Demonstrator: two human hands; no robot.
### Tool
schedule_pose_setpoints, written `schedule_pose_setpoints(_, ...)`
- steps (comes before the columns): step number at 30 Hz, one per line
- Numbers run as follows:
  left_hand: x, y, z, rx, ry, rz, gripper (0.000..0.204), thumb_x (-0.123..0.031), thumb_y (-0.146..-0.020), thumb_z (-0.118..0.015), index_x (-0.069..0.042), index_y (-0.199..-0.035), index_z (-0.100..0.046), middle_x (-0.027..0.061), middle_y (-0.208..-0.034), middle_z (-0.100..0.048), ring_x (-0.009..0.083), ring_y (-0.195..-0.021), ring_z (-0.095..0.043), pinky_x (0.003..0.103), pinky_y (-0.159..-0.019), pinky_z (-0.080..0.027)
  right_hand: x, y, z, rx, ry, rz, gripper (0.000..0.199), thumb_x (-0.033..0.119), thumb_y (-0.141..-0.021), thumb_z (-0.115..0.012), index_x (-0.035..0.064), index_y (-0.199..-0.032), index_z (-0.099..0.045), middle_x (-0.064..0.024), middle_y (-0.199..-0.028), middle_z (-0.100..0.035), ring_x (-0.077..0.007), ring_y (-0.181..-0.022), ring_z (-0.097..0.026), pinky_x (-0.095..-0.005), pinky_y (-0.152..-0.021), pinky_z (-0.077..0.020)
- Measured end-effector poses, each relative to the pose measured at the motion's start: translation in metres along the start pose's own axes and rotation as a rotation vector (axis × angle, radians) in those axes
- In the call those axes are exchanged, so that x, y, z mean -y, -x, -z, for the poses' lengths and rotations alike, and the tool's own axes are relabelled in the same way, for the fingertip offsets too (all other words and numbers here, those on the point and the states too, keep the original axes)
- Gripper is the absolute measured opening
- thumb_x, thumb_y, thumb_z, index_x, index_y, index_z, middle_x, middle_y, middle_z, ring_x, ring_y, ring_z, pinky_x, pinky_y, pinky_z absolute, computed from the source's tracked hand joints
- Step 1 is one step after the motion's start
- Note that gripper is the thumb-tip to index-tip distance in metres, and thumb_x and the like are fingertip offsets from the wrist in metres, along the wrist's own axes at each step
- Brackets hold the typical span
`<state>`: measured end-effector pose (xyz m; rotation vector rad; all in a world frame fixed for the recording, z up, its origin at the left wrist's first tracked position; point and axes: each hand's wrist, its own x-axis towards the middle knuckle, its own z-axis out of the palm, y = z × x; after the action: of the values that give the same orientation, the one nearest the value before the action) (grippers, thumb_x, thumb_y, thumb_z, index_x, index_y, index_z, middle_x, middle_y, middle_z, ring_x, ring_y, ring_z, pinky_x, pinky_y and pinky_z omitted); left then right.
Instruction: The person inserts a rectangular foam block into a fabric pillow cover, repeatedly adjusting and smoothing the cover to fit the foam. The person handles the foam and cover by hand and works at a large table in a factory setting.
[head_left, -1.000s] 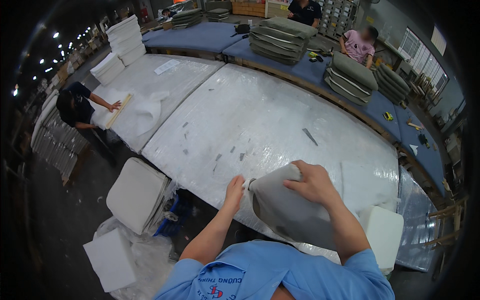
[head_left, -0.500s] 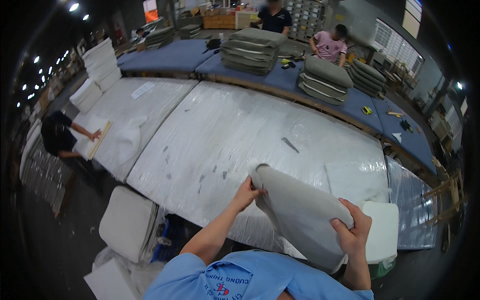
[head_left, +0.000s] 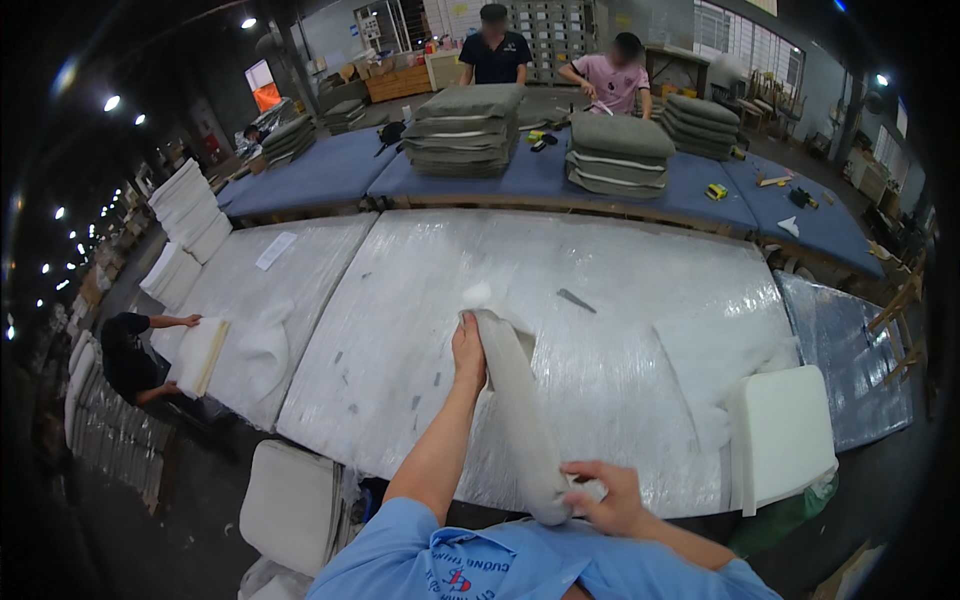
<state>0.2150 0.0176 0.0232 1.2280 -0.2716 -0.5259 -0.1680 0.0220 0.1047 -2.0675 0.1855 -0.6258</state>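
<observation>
A grey fabric cushion (head_left: 522,425) stands on its narrow edge between my hands, over the front of the plastic-wrapped table (head_left: 400,260). My left hand (head_left: 468,352) is closed on its far end, fingers along the left side. A small white patch (head_left: 477,294) shows just past that end; I cannot tell whether it is part of the cushion. At the near end, close to my body, my right hand (head_left: 607,497) pinches the cushion's corner. A loose white sheet (head_left: 690,370) lies on the table to the right, beside a stack of white foam pads (head_left: 785,435).
A dark flat strip (head_left: 575,300) and small scraps lie on the table. Beyond are blue tables (head_left: 320,180) bearing stacks of grey-green cushions (head_left: 465,130), with two people behind. Another person (head_left: 135,360) handles foam at left. White pads (head_left: 290,500) are stacked front left.
The cushion has swung from slanting right to nearly straight ahead and now shows its narrow edge. My right hand has moved down and left; the left hand has shifted slightly left. The view has shifted.
</observation>
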Motion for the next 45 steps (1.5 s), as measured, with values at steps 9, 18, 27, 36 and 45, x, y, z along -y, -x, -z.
schedule_pose_setpoints(9, 0.004, 0.014, -0.023, 0.009, -0.143, -0.084, 0.065, -0.057, -0.114, -0.05, 0.002, -0.135, -0.066, 0.0121, -0.123, -0.072, 0.0218, -0.112, -0.065, 0.037, -0.101, -0.052, -0.118, -0.17, -0.015, -0.179, -0.168, -0.012, 0.05, 0.011, -0.103, -0.072, 0.0012, -0.151, -0.059, -0.0117, -0.142, -0.07, -0.0219, -0.128, -0.067, -0.0372, -0.103, -0.0561)
schedule_pose_setpoints(18, -0.014, 0.03, -0.003, -0.185, -0.84, -0.467, 0.035, -0.027, -0.112, -0.056, 0.003, -0.121, -0.071, 0.024, -0.104, -0.067, 0.0405, -0.099, -0.064, 0.048, -0.091, -0.05, -0.129, -0.261, -0.035, -0.139, -0.038, 0.158, 0.028, 0.018, -0.104, -0.071, 0.005, -0.129, -0.074, -0.0125, -0.118, -0.077, -0.0255, -0.107, -0.073, -0.0361, -0.091, -0.0568)
schedule_pose_setpoints(27, -0.004, 0.026, 0.006, -0.13, -0.677, -0.519, 0.029, -0.02, -0.109, -0.062, 0.001, -0.126, -0.071, 0.0121, -0.103, -0.069, 0.0251, -0.095, -0.065, 0.037, -0.087, -0.051, -0.124, -0.294, -0.057, -0.34, -0.188, -0.099, 0.022, 0.02, -0.111, -0.059, 0.0008, -0.106, -0.067, -0.0139, -0.091, -0.071, -0.025, -0.081, -0.065, -0.0386, -0.077, -0.0522)
schedule_pose_setpoints(36, -0.006, -0.007, -0.016, 0.134, 0.025, 0.0, 0.043, -0.048, -0.114, -0.057, -0.011, -0.097, -0.07, -0.0029, -0.092, -0.064, 0.0098, -0.085, -0.056, 0.029, -0.077, -0.048, -0.12, -0.319, -0.056, -0.293, -0.264, -0.216, 0.047, 0.04, -0.104, -0.072, 0.0055, -0.079, -0.054, -0.0005, -0.071, -0.051, -0.0113, -0.069, -0.043, -0.0333, -0.063, -0.0405)
schedule_pose_setpoints(45, -0.011, -0.019, -0.054, 0.085, -0.126, 0.124, 0.065, -0.057, -0.113, -0.05, 0.003, -0.115, -0.075, 0.0089, -0.104, -0.073, 0.017, -0.092, -0.064, 0.035, -0.082, -0.052, -0.132, -0.358, -0.04, -0.44, -0.021, -0.268, 0.061, 0.042, -0.093, -0.082, 0.0026, -0.059, -0.051, -0.0045, -0.053, -0.044, -0.014, -0.055, -0.037, -0.0394, -0.052, -0.0347)
